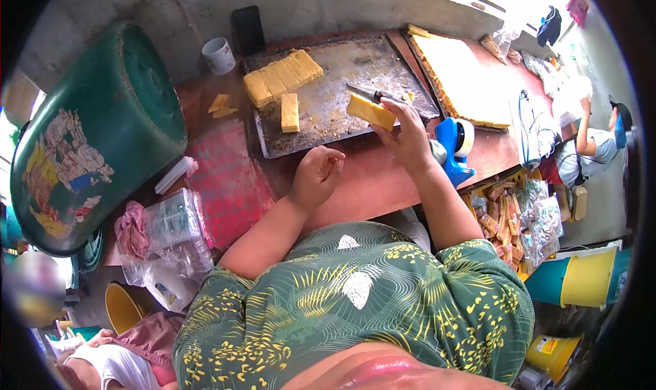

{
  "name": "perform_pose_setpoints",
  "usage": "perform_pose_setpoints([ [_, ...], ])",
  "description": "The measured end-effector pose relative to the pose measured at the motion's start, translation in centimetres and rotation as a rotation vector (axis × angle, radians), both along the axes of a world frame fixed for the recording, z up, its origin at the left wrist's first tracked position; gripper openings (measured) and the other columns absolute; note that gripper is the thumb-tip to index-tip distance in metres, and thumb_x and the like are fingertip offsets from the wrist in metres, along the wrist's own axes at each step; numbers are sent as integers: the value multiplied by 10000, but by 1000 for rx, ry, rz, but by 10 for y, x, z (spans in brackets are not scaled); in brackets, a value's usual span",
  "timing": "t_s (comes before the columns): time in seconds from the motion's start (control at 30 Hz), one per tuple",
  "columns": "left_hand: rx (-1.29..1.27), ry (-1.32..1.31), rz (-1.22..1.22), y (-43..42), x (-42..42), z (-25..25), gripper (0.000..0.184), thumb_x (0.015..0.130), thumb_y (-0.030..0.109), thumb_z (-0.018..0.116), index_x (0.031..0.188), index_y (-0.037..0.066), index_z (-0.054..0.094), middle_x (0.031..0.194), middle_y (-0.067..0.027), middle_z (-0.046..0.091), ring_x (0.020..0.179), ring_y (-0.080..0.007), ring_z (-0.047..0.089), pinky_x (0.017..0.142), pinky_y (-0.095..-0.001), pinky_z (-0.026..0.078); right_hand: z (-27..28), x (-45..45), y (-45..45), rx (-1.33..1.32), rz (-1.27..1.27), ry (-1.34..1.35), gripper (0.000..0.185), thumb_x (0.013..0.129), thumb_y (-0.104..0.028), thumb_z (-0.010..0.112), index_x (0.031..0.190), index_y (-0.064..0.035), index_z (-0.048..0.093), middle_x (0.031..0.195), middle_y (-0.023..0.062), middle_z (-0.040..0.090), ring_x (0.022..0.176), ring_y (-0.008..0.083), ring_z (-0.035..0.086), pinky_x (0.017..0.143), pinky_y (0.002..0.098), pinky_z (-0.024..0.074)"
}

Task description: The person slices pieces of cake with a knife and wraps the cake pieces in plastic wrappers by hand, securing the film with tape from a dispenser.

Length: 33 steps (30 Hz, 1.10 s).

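Pinching 1 yellow bar (370, 112), the right hand (408, 136) could crumble it by oversqueezing; the left hand (318, 177) hangs half-curled, apparently empty

A small bakery workroom, by the look of it.
A crumb-strewn tray (355, 56) of cut cake (287, 74) sits on the table (365, 188), a large uncut slab (465, 75) beside it; the tape dispenser (449, 144), plastic bags (174, 222), heaped bars (504, 219) below, big tub (147, 82) and rough, stained wall (164, 17) suggest small-scale production.
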<state>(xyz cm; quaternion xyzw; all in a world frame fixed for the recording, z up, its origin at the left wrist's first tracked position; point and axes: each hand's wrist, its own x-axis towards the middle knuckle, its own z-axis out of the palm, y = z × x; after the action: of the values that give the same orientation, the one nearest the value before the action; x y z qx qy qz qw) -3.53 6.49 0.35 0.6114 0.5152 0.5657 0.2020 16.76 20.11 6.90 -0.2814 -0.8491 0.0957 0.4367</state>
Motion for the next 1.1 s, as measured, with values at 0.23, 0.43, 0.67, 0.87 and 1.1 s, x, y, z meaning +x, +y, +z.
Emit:
perform_pose_setpoints([
  [0.23,58,39,13,0,2,-3,107,917,41,699,1022,44,676,884,-101,646,773,-219,636,686,-336,531,-78,21,-37,-350,-23,188,555,854,-35,804,1366,-46,590,1259,116,664,1093,229,656,952,354,520],
  [0.43,32,1,8,-5,4,-1,76,953,57,691,1026,76,679,837,-10,601,673,-84,515,599,-262,440,-76,22,-30,-118,94,32,481,920,-34,697,1389,-14,590,1253,179,636,1138,322,628,992,400,502],
  [0.67,21,33,40,-23,-3,7,93,943,37,689,1025,77,674,845,-22,610,676,-94,545,598,-264,452,-74,20,-29,-248,73,147,467,938,-64,684,1391,0,590,1187,156,640,1076,290,636,960,381,511],
  [0.87,169,402,545,-60,-92,37,104,967,134,696,1046,75,664,992,-85,706,888,-229,686,810,-372,549,-90,23,-20,-395,109,255,475,954,-98,705,1405,-37,570,1114,86,651,975,191,607,891,333,503],
  [1.1,-689,515,864,-83,-200,19,807,846,558,776,1410,20,567,1387,-230,559,1323,-389,525,1116,-458,433,-95,23,-16,-499,155,350,442,969,-99,703,1384,-32,565,1114,66,653,952,141,614,863,288,506],
])
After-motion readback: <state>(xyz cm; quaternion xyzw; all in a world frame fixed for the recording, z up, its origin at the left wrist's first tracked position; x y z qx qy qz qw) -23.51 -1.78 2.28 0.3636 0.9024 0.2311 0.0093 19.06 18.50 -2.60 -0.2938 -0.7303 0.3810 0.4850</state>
